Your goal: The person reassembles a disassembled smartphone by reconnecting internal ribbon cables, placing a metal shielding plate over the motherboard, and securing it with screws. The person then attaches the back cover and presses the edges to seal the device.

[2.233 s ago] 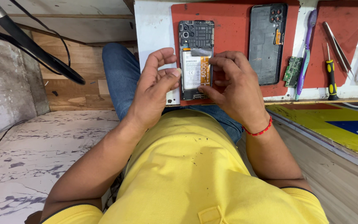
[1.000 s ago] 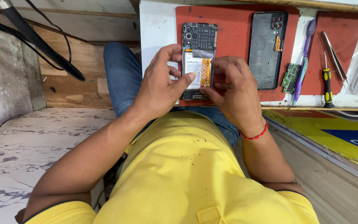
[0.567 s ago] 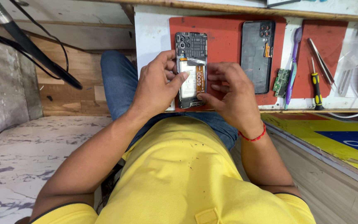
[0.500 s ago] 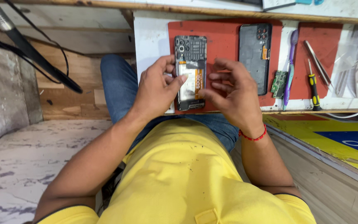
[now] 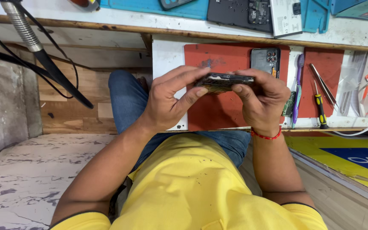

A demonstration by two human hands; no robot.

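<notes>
**Opened phone lifted off the mat, back cover not on yet**

So here's where things stand. The person in the yellow shirt has the opened phone [image 5: 223, 81] up in the air, pinched between both hands and turned nearly edge-on to the camera, so only its thin side and a sliver of the inside show. It hovers above the red work mat [image 5: 218, 106], not resting on it.

The left hand [image 5: 167, 100] is closed on the phone's left end, thumb underneath and fingers curled over the top. The right hand [image 5: 263, 100] grips the right end the same way, with a red thread band on the wrist.

As for progress, this looks like mid-repair rather than near the end. The dark back cover [image 5: 265, 59] with its camera cluster lies on the mat just behind the right hand, apart from the phone, so closing up is still to do as far as one can judge. A small green circuit board [image 5: 288, 104] sits loose at the mat's right edge, next to a purple spudger-type tool [image 5: 298, 87]. A yellow-handled screwdriver [image 5: 319, 108] and tweezers [image 5: 322, 85] lie on a second red mat further right, so the tools are still out.

Whether the battery is seated or any screws are in can't be told, the phone's open face is tilted out of view.
</notes>
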